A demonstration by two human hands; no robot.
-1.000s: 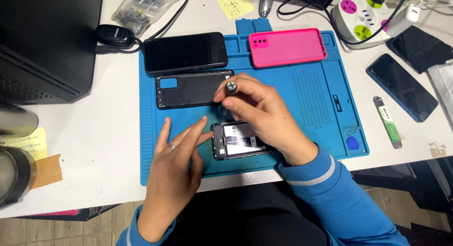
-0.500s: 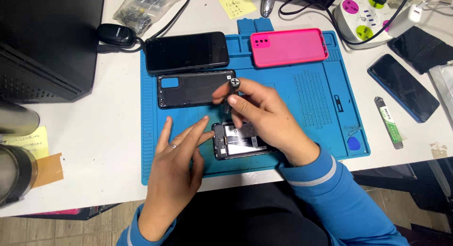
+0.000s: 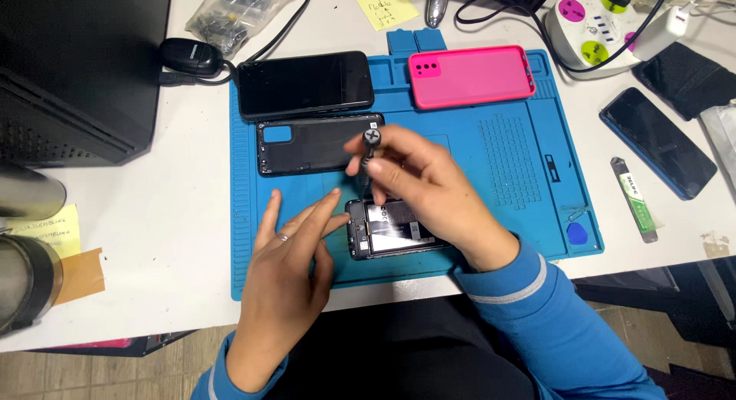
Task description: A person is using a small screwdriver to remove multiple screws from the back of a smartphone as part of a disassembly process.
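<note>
An opened phone [image 3: 391,230] with its insides showing lies on the blue work mat [image 3: 506,162]. My right hand [image 3: 418,181] holds a small screwdriver [image 3: 370,151] upright, its tip down on the phone's upper left part. My left hand [image 3: 295,254] lies flat on the mat, fingertips pressed against the phone's left edge. A black back cover [image 3: 310,145] lies just beyond the phone. Further back rests a black phone [image 3: 304,84], screen up.
A pink phone case [image 3: 469,75] sits at the mat's back right. A dark phone [image 3: 657,141], a green-white tool [image 3: 638,199] and a blue pick [image 3: 576,233] lie to the right. A power strip [image 3: 594,20], yellow note [image 3: 386,6] and black box [image 3: 77,70] line the back and left.
My right hand has shifted slightly while turning the screwdriver, whose top now stands a little more to the right. The left hand stays against the phone.
</note>
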